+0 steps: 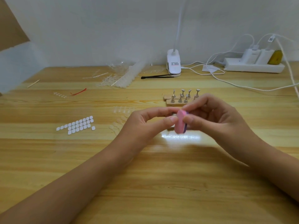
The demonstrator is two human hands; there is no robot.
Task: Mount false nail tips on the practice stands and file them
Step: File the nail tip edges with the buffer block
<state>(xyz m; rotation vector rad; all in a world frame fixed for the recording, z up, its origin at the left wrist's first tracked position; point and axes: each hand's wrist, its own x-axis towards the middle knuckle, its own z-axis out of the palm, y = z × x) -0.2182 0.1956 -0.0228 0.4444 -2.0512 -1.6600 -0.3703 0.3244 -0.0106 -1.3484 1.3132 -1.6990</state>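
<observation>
My right hand (215, 117) pinches a pink and purple nail file block (180, 124) upright at the middle of the table. My left hand (145, 123) grips a small metal practice stand (174, 114) pressed against the file; the stand and any tip on it are mostly hidden by my fingers. Behind my hands, two wooden bases (174, 101) carry several silver practice stands (182, 94). Clear false nail tips (120, 122) lie loose to the left of my left hand. A sheet of white adhesive tabs (77, 125) lies further left.
A pile of clear nail tip sprues and plastic bags (123, 75) lies at the back. A white clip lamp (174, 63), black tweezers (155, 76), a power strip (254, 67) with chargers and white cables (242, 85) stand at the back right. A wooden stick (33, 83) and red strip (79, 92) lie left.
</observation>
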